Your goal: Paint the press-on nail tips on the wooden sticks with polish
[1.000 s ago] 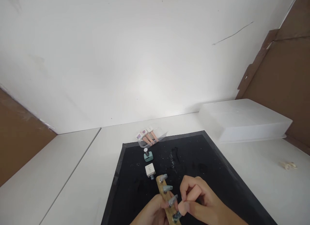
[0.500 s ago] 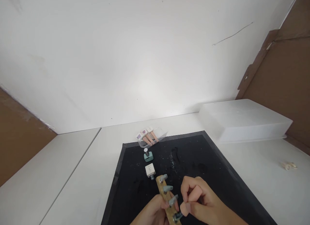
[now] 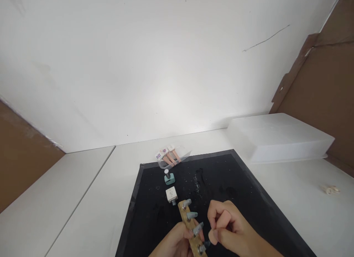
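Observation:
My left hand is wrapped around a narrow wooden strip that carries several grey and teal false nail tips in a row. Between thumb and fingers, my right hand pinches a nail polish brush by its pink cap handle. Its dark bristle end meets or nearly meets the nearest nail tip; I cannot tell if they touch. Just beyond the strip, a white square nail polish bottle lies with its dark neck uncapped. Behind it is a small teal bottle-like object with a pale round top.
A clear tray holds several white bottles with pink caps at the back of the black mat. On the right stand a white translucent box and small cream-coloured pieces. Brown cardboard walls flank the table.
My right hand has shifted slightly to the right with the brush, and more of the nearest nail tip shows. The left hand and strip stay in place.

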`<act>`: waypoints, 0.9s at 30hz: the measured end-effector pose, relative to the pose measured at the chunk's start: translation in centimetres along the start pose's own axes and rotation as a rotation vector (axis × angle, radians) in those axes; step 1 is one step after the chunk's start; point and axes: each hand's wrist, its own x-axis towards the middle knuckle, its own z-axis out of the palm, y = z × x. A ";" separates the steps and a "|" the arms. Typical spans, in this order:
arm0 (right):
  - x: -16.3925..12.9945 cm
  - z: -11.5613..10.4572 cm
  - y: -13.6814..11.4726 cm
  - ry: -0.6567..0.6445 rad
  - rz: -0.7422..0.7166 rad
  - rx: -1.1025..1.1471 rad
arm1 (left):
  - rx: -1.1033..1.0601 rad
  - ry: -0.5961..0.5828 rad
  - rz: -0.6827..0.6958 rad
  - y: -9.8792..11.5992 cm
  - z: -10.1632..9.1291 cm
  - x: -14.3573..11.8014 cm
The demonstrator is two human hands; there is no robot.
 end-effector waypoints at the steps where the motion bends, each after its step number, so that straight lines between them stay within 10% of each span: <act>1: 0.0 0.0 -0.1 0.006 0.006 0.003 | -0.006 -0.001 -0.002 0.0 0.1 -0.1; 27: 0.3 0.3 -0.5 0.039 -0.004 0.070 | -0.148 -0.111 -0.047 0.2 0.8 -0.9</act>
